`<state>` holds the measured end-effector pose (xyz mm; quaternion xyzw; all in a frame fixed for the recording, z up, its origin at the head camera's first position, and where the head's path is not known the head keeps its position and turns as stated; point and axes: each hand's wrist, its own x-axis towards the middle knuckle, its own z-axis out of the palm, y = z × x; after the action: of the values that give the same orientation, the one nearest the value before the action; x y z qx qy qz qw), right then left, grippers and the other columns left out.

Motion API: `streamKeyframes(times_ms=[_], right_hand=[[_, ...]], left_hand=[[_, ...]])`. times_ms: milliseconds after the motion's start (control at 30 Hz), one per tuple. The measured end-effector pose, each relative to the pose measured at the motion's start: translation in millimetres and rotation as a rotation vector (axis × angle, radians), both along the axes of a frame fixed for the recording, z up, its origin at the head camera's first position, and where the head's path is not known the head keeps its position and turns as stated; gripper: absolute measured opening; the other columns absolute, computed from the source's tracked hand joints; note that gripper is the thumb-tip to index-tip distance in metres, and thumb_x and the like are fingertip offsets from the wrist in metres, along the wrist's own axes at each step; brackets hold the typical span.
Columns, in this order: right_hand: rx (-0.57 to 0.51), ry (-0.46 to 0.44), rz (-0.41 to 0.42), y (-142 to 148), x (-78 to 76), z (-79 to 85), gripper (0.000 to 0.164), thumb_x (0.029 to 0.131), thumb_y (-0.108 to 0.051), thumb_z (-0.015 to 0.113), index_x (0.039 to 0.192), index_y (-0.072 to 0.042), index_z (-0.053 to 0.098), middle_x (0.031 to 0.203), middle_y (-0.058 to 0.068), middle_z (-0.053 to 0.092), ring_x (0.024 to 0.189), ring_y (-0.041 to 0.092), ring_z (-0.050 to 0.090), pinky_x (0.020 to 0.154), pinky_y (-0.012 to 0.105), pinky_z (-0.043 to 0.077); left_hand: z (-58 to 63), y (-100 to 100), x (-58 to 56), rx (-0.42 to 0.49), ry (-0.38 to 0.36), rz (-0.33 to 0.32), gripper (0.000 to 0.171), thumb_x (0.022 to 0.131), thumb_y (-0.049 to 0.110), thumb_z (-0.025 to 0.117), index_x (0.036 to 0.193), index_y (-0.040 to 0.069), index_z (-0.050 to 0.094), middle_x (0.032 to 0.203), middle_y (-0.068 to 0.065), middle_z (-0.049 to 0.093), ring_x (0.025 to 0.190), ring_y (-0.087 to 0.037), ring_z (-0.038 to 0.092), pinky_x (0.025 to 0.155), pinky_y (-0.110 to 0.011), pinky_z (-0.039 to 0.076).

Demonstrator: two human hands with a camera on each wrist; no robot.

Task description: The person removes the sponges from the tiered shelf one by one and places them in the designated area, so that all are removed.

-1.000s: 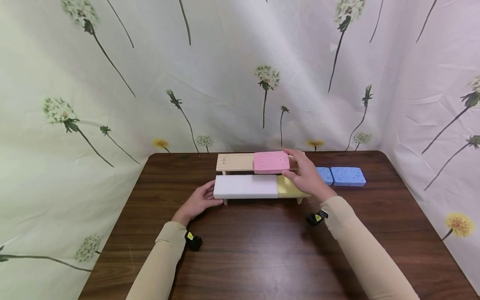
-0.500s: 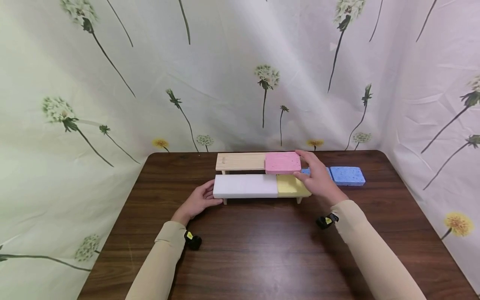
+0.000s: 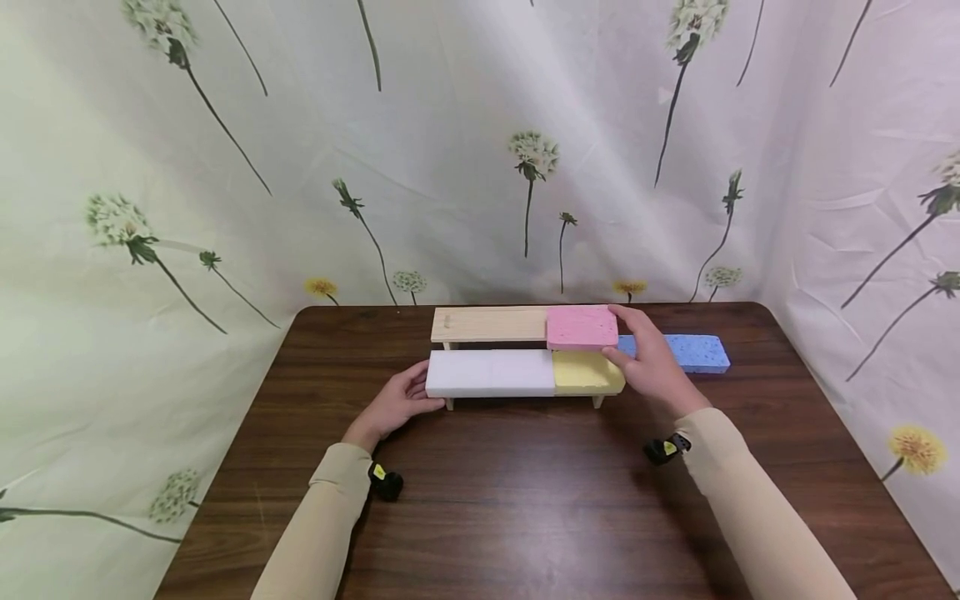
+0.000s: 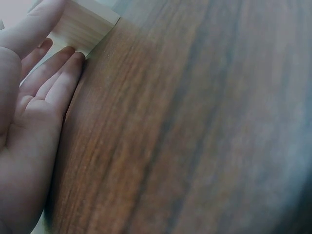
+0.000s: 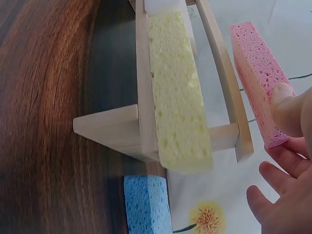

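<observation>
A two-tier wooden rack (image 3: 487,323) stands at the back of the table. My right hand (image 3: 651,358) pinches a pink sponge (image 3: 582,326) by its right end, over the right end of the upper tier. In the right wrist view, the thumb (image 5: 288,108) presses the sponge's face while the other fingers spread below. White sponge-like blocks (image 3: 491,372) and a yellow sponge (image 3: 587,372) lie side by side on the lower tier. At the rack's left end rests my left hand (image 3: 393,404), its extended fingers (image 4: 63,80) at the wooden leg in the left wrist view.
Blue sponges (image 3: 701,353) lie on the dark wooden table (image 3: 510,500) right of the rack, partly behind my right hand. A curtain with dandelion prints (image 3: 450,167) hangs close behind the table's back edge.
My right hand has moved right with the pink sponge along the upper tier, baring more of the board to its left and the yellow sponge below. The left hand has stayed put.
</observation>
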<state>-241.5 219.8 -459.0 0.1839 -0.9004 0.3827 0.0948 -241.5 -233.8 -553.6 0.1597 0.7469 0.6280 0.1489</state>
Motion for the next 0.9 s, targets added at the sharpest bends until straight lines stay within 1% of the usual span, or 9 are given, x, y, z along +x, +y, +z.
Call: streamKeyframes(times_ms=[233, 433, 567, 733, 900], right_hand=[[-0.009, 0.010, -0.004, 8, 2.7, -1.4, 0.066, 0.098, -0.003, 0.073, 0.156, 0.002, 0.042, 0.154, 0.025, 0.046, 0.145, 0.044, 0.042, 0.118, 0.067, 0.034], [-0.015, -0.031, -0.021, 16, 8.8, -2.6, 0.066, 0.099, -0.003, 0.071, 0.157, 0.001, 0.039, 0.156, 0.026, 0.043, 0.145, 0.046, 0.040, 0.116, 0.070, 0.034], [-0.013, -0.042, -0.031, 22, 13.0, -3.2, 0.068, 0.099, -0.002, 0.071, 0.158, 0.001, 0.038, 0.156, 0.026, 0.042, 0.144, 0.047, 0.041, 0.115, 0.071, 0.035], [-0.028, -0.052, -0.032, 30, 16.9, -3.7, 0.067, 0.099, -0.001, 0.070, 0.157, 0.003, 0.037, 0.154, 0.028, 0.043, 0.142, 0.049, 0.041, 0.113, 0.072, 0.037], [-0.053, -0.058, -0.040, 38, 21.2, -3.6, 0.067, 0.100, 0.001, 0.068, 0.158, 0.004, 0.036, 0.156, 0.029, 0.041, 0.143, 0.050, 0.039, 0.115, 0.072, 0.035]], left_hand=[[1.9, 0, 1.0, -0.011, -0.008, 0.011, 0.087, 0.092, 0.004, 0.081, 0.163, -0.002, 0.031, 0.159, -0.027, 0.044, 0.144, -0.039, 0.048, 0.108, -0.025, 0.051], [1.3, 0, 0.8, -0.017, -0.005, 0.006, 0.087, 0.093, 0.004, 0.081, 0.163, -0.001, 0.030, 0.160, -0.026, 0.043, 0.145, -0.039, 0.048, 0.110, -0.026, 0.050], [2.4, 0, 0.4, -0.016, -0.007, 0.005, 0.087, 0.092, 0.004, 0.081, 0.163, -0.001, 0.031, 0.160, -0.025, 0.044, 0.145, -0.039, 0.047, 0.109, -0.026, 0.050], [2.1, 0, 0.7, -0.021, -0.011, 0.009, 0.087, 0.093, 0.006, 0.082, 0.163, -0.001, 0.030, 0.160, -0.026, 0.043, 0.145, -0.038, 0.047, 0.110, -0.026, 0.050], [2.0, -1, 0.8, -0.028, -0.010, 0.011, 0.087, 0.093, 0.006, 0.081, 0.163, -0.001, 0.031, 0.160, -0.026, 0.044, 0.145, -0.038, 0.048, 0.110, -0.027, 0.050]])
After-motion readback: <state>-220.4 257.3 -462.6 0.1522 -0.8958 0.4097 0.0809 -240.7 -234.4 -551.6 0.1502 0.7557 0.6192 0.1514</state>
